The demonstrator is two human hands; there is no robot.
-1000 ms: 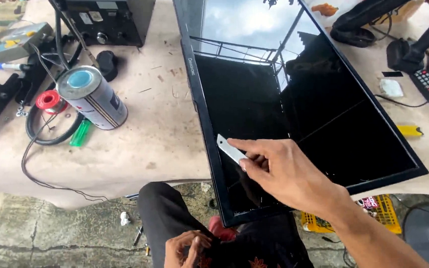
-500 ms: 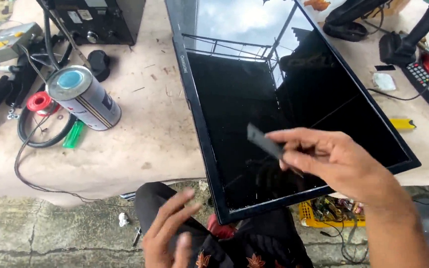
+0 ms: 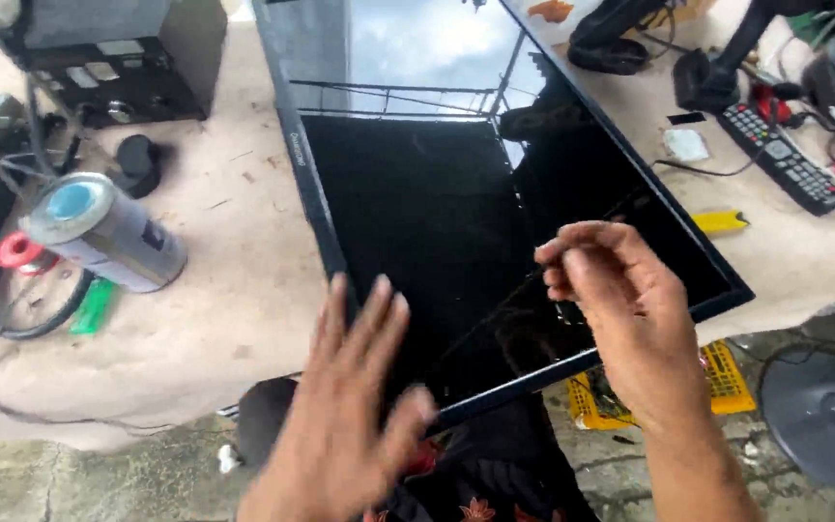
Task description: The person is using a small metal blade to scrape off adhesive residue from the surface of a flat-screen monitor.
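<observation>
Currently flat-screen panel point(image 3: 456, 222) lies face-up on desk point(image 3: 234, 290). Left hand point(image 3: 345, 406) spread flat, released, at its near edge; right hand point(image 3: 620, 309) pinched above the glass (held item not discernible).

The flat screen panel point(image 3: 456, 222) fills the middle of the table point(image 3: 234, 319), its glass bare and open to a hand from above. Left of it lies a strip of bare cloth, bounded by the lying spray can point(image 3: 99, 232) and coiled cable point(image 3: 12, 309). To the right, a remote control point(image 3: 785, 159) and yellow tool point(image 3: 722, 221) crowd the narrow margin.
</observation>
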